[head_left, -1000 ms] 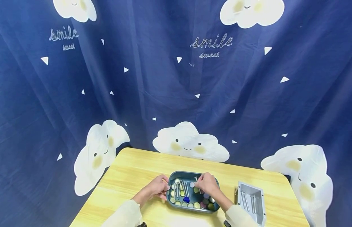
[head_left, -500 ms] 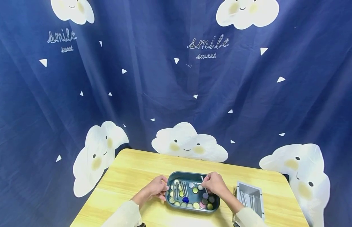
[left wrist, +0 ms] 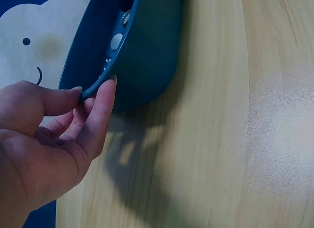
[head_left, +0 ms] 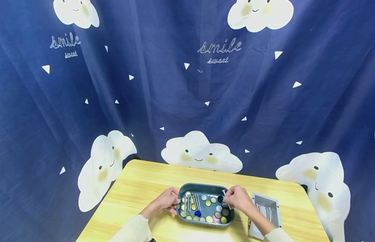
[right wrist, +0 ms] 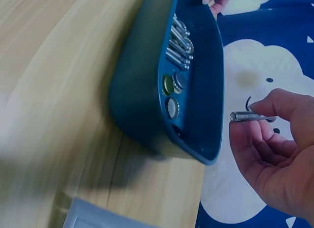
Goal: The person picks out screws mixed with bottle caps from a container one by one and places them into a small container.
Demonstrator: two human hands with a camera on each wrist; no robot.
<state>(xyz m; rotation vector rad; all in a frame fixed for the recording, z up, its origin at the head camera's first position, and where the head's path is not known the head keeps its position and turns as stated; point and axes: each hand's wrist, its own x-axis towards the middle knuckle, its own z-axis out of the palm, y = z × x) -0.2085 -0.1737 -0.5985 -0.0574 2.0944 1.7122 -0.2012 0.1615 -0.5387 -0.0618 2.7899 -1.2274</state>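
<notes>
The person's right grip [head_left: 239, 198] pinches a silvery bolt [head_left: 225, 193] between thumb and fingers, over the right end of the dark tray [head_left: 202, 223]; the bolt's long axis slants, its head at the far end and the shank coming back toward the wearer. From there the grey box [head_left: 267, 200] lies to the right and nearer the wearer, with the right hand plainly the closer of the two. The right forearm [head_left: 260, 220] crosses above that box in the head view and hides part of the loose bolts [head_left: 268, 212] inside, while the tray's right wall and the box's left wall stand between. The left grip [head_left: 166, 199] holds the tray's left rim, thumb inside (the left wrist view shows this best). More bolts [head_left: 188, 203] lie in the tray's left half, with bottle caps [head_left: 209, 219] around them, all on the wooden table [head_left: 151, 174].
</notes>
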